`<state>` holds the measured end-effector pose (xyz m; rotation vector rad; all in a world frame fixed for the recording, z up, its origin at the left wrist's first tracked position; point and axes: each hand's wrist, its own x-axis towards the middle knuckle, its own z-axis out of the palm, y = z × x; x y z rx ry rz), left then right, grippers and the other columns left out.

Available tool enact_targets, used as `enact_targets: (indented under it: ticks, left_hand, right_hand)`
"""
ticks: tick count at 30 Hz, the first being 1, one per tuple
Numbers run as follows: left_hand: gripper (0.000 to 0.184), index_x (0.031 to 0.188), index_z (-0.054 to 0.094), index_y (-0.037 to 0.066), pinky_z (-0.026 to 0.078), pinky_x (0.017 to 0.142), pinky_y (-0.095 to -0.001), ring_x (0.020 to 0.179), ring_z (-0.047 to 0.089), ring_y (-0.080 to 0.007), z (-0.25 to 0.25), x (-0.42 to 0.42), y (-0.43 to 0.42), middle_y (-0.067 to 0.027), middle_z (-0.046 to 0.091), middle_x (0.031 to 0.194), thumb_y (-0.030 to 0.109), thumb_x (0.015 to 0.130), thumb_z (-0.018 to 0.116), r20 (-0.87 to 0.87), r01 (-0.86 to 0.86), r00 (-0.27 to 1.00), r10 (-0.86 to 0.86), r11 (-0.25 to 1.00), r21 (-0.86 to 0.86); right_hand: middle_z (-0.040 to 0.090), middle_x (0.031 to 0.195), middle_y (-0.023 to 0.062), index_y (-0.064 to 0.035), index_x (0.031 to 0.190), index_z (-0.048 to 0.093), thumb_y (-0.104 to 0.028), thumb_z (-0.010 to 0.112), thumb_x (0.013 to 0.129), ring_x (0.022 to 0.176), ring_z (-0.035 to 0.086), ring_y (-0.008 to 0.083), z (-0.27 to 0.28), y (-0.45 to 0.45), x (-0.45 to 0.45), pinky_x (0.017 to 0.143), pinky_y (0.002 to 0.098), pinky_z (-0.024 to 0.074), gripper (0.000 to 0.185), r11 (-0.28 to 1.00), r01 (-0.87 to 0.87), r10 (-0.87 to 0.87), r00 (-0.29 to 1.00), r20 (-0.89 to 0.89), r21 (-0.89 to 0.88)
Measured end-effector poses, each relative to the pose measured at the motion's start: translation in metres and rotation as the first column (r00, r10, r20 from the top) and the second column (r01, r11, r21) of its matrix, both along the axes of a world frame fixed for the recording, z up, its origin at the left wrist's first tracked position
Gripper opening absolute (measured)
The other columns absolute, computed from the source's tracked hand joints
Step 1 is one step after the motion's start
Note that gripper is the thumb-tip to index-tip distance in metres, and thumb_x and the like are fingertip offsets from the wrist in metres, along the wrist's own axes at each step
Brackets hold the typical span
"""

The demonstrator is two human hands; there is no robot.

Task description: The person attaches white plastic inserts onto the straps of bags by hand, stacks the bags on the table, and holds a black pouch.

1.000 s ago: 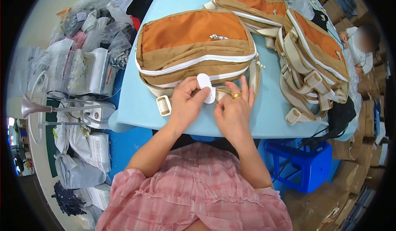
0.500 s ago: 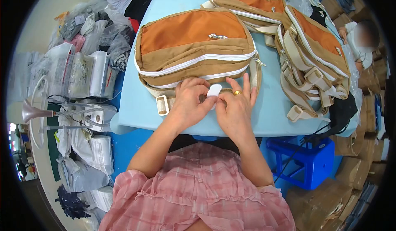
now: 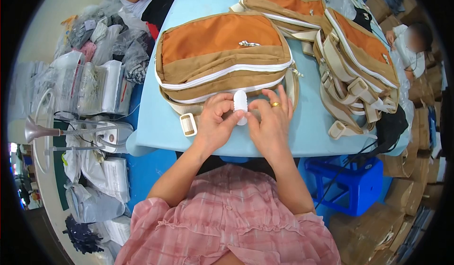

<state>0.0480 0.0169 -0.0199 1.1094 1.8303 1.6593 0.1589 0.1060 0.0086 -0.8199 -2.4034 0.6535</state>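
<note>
A small white oblong piece with scalloped edges (image 3: 240, 102) stands upright between my hands, above the near edge of the table. My left hand (image 3: 217, 120) pinches it from the left between thumb and fingers. From the other side, the thumb and forefinger of my right hand (image 3: 269, 123) close against its edge, while the other fingers, one with a gold ring, stay raised. Just beyond lies a brown and orange bag (image 3: 222, 52) with white zippers. Its strap has a cream buckle (image 3: 188, 124) lying left of my left hand. What the white piece is, I cannot tell.
More brown and orange bags (image 3: 362, 47) with straps lie right and behind on the light blue table (image 3: 302, 139). A blue stool (image 3: 352, 184) stands at the lower right. Left are a steamer (image 3: 111, 135) and plastic-wrapped bundles (image 3: 101, 85). Other people sit at the far edges.
The white piece has turned more upright and shows more of its length, shifting slightly left. My right forefinger has straightened a little; the bags stay in place.
</note>
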Motion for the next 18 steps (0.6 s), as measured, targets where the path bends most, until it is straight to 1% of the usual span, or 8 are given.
enact_targets:
  ticks: [1, 2, 4, 6, 7, 9, 12, 18]
  left_hand:
    - [0.012, 0.084, 0.065, 0.005, 0.037, 0.086, -0.0343, 0.096, 0.049, -0.0255, -0.001, 0.000, 0.000, -0.0076, 0.057, 0.097, 0.010, 0.074, 0.066, -0.001, -0.003, 1.000, 0.003, 1.000, 0.006]
    - [0.012, 0.085, 0.065, 0.005, 0.038, 0.086, -0.0342, 0.095, 0.050, -0.0255, -0.002, 0.001, 0.000, -0.0080, 0.057, 0.098, 0.010, 0.075, 0.067, -0.020, -0.007, 1.000, 0.007, 1.000, 0.000]
    - [0.013, 0.087, 0.065, 0.005, 0.038, 0.086, -0.0342, 0.095, 0.050, -0.0255, 0.000, 0.000, 0.001, -0.0085, 0.057, 0.098, 0.010, 0.075, 0.067, -0.042, -0.013, 0.999, 0.013, 1.000, -0.001]
    - [0.014, 0.088, 0.064, 0.005, 0.043, 0.081, -0.0311, 0.094, 0.052, -0.0211, 0.002, 0.000, 0.000, -0.0079, 0.056, 0.100, 0.007, 0.075, 0.068, 0.042, 0.006, 0.999, -0.006, 1.000, 0.014]
    - [0.014, 0.088, 0.064, 0.005, 0.043, 0.081, -0.0311, 0.094, 0.052, -0.0211, 0.004, 0.000, -0.001, -0.0079, 0.056, 0.100, 0.007, 0.075, 0.068, 0.039, 0.007, 0.999, -0.008, 1.000, 0.016]
    - [0.013, 0.087, 0.064, 0.004, 0.045, 0.075, -0.0272, 0.092, 0.052, -0.0158, 0.007, -0.001, -0.002, -0.0060, 0.053, 0.101, 0.005, 0.075, 0.068, 0.185, 0.057, 0.981, -0.061, 0.998, 0.026]
    - [0.012, 0.087, 0.064, 0.004, 0.045, 0.074, -0.0250, 0.091, 0.052, -0.0129, 0.001, -0.004, -0.003, -0.0038, 0.050, 0.103, 0.004, 0.076, 0.068, 0.228, 0.097, 0.966, -0.117, 0.990, 0.098]
    - [0.014, 0.088, 0.064, 0.004, 0.046, 0.073, -0.0249, 0.090, 0.053, -0.0134, 0.004, -0.004, -0.004, -0.0038, 0.050, 0.101, 0.006, 0.076, 0.069, 0.168, 0.092, 0.980, -0.106, 0.992, 0.087]
  right_hand:
    - [0.055, 0.114, 0.0154, -0.0085, 0.074, 0.065, -0.010, 0.062, 0.073, 0.127, 0.030, 0.0382, 0.001, 0.000, 0.001, 0.104, 0.0536, 0.0128, 0.004, 1.000, -0.013, 0.013, 0.999, -0.049, -0.012]
    - [0.055, 0.114, 0.0122, -0.0116, 0.078, 0.067, -0.008, 0.063, 0.073, 0.126, 0.031, 0.0379, -0.002, 0.000, 0.001, 0.104, 0.0542, 0.0132, 0.007, 1.000, -0.025, 0.026, 0.999, -0.048, 0.017]
    - [0.055, 0.115, 0.0113, -0.0110, 0.079, 0.067, -0.009, 0.063, 0.073, 0.126, 0.030, 0.0379, 0.000, 0.001, 0.004, 0.104, 0.0545, 0.0130, 0.007, 0.999, -0.042, 0.042, 0.998, -0.054, 0.006]
    - [0.055, 0.116, 0.0104, -0.0105, 0.080, 0.067, -0.009, 0.063, 0.074, 0.127, 0.030, 0.0379, 0.000, 0.002, 0.003, 0.104, 0.0549, 0.0127, 0.008, 0.998, -0.056, 0.055, 0.997, -0.061, -0.010]
    - [0.055, 0.115, 0.0095, -0.0112, 0.081, 0.068, -0.009, 0.063, 0.073, 0.127, 0.030, 0.0379, -0.001, 0.002, 0.002, 0.104, 0.0551, 0.0125, 0.009, 0.998, -0.065, 0.064, 0.997, -0.053, -0.007]
    - [0.055, 0.114, 0.0087, -0.0119, 0.081, 0.068, -0.009, 0.064, 0.073, 0.126, 0.030, 0.0379, -0.001, 0.003, 0.001, 0.104, 0.0554, 0.0122, 0.009, 0.998, -0.069, 0.069, 0.997, -0.046, -0.004]
    - [0.056, 0.111, 0.0082, -0.0138, 0.081, 0.068, -0.010, 0.065, 0.072, 0.126, 0.030, 0.0389, 0.003, 0.009, 0.002, 0.104, 0.0560, 0.0120, 0.010, 0.992, -0.122, 0.122, 0.992, 0.008, -0.029]
    - [0.055, 0.109, 0.0082, -0.0135, 0.076, 0.065, -0.010, 0.065, 0.071, 0.124, 0.030, 0.0413, 0.006, 0.018, 0.005, 0.103, 0.0574, 0.0137, 0.006, 0.976, -0.218, 0.219, 0.974, 0.060, -0.019]
